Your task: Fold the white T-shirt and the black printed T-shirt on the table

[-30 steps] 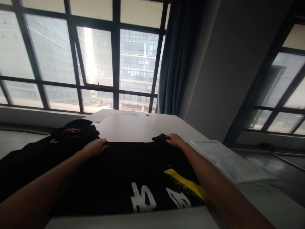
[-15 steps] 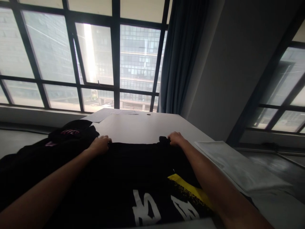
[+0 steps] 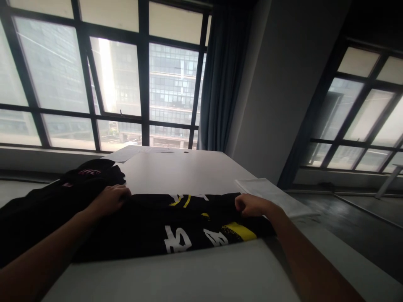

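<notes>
We have drawn the far edge of the black shirt [image 3: 176,226] toward us, left hand [image 3: 110,200] and right hand [image 3: 252,205] both pinching it, folding it on the worktop [image 3: 176,172].

Counter [image 3: 189,172]: pale, matte top, running toward the windows. Window wall [image 3: 94,84]: large panes in a dark grid frame, daylight bright through them, glass-fronted tower blocks outside; a low pale sill beneath. Curtain [image 3: 220,84]: dark blue, hanging drawn back at the window's right edge. Wall [image 3: 277,84]: plain grey, meeting the curtain. Second window [image 3: 355,121]: dark-framed, at right, paler light. Floor [image 3: 362,218]: dark and glossy, reflecting the panes. Loose papers [image 3: 126,153] lying at the counter's far end.
</notes>
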`<action>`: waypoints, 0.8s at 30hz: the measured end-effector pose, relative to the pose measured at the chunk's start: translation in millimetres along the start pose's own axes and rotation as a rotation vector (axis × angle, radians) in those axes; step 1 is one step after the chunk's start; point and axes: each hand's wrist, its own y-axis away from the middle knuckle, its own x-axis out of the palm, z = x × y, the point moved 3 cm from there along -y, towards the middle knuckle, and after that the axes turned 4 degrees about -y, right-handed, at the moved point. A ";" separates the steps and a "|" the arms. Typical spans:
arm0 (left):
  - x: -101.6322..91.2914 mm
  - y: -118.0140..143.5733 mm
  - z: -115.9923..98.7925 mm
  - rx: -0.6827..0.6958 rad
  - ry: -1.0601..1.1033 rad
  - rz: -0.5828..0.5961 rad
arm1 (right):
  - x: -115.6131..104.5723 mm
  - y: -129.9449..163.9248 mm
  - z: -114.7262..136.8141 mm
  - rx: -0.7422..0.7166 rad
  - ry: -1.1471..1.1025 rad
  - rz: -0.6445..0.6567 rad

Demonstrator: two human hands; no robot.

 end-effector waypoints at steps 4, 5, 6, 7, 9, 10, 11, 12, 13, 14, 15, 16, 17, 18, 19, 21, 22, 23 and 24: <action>3.1 10.7 -0.8 0.034 0.058 0.025 | 5.3 -0.3 -7.6 -0.015 -0.010 -0.057; 2.5 11.8 -0.6 0.041 0.074 0.025 | 1.8 -0.1 -9.0 -0.033 -0.002 -0.110; 1.4 12.4 -0.3 0.050 0.088 0.018 | -3.3 0.8 -10.1 -0.055 0.015 -0.195; -0.4 12.7 -0.3 0.064 0.101 0.006 | -9.4 2.5 -10.9 -0.078 0.040 -0.305; -5.1 12.6 -0.5 0.098 0.136 -0.029 | -21.3 7.8 -11.3 -0.113 0.098 -0.553; -7.5 12.5 -0.7 0.113 0.157 -0.041 | -25.5 10.6 -11.1 -0.122 0.124 -0.648; -9.6 12.4 -1.0 0.125 0.181 -0.040 | -27.7 12.5 -10.9 -0.122 0.139 -0.698; -11.0 12.5 -1.4 0.134 0.209 -0.023 | -28.2 13.5 -10.8 -0.110 0.145 -0.700; -11.6 12.8 -1.7 0.139 0.241 0.008 | -27.1 13.5 -10.8 -0.090 0.146 -0.661; -11.3 13.4 -2.1 0.140 0.274 0.052 | -24.8 12.9 -11.0 -0.069 0.144 -0.594; -10.1 14.3 -2.3 0.139 0.304 0.106 | -21.7 12.1 -11.4 -0.047 0.136 -0.505; -8.4 15.6 -2.2 0.129 0.329 0.162 | -18.1 11.4 -12.2 -0.023 0.117 -0.409; -6.2 17.0 -1.4 0.109 0.344 0.219 | -14.6 11.1 -13.3 0.001 0.087 -0.317; -3.6 18.7 -0.1 0.081 0.351 0.275 | -11.4 11.2 -14.7 0.025 0.054 -0.227; -0.7 20.3 1.7 0.055 0.358 0.330 | -8.7 11.4 -16.3 0.048 0.020 -0.146; 4.9 22.7 6.3 0.015 0.393 0.412 | -4.8 11.5 -19.5 0.073 -0.038 -0.021; 7.4 22.9 9.6 -0.006 0.414 0.419 | -3.7 10.7 -20.6 0.060 -0.057 0.013; 9.8 22.2 13.9 -0.031 0.429 0.391 | -3.3 8.8 -21.7 0.041 -0.068 0.012; 12.0 20.7 19.0 -0.062 0.433 0.331 | -3.4 5.6 -23.3 0.033 -0.069 -0.027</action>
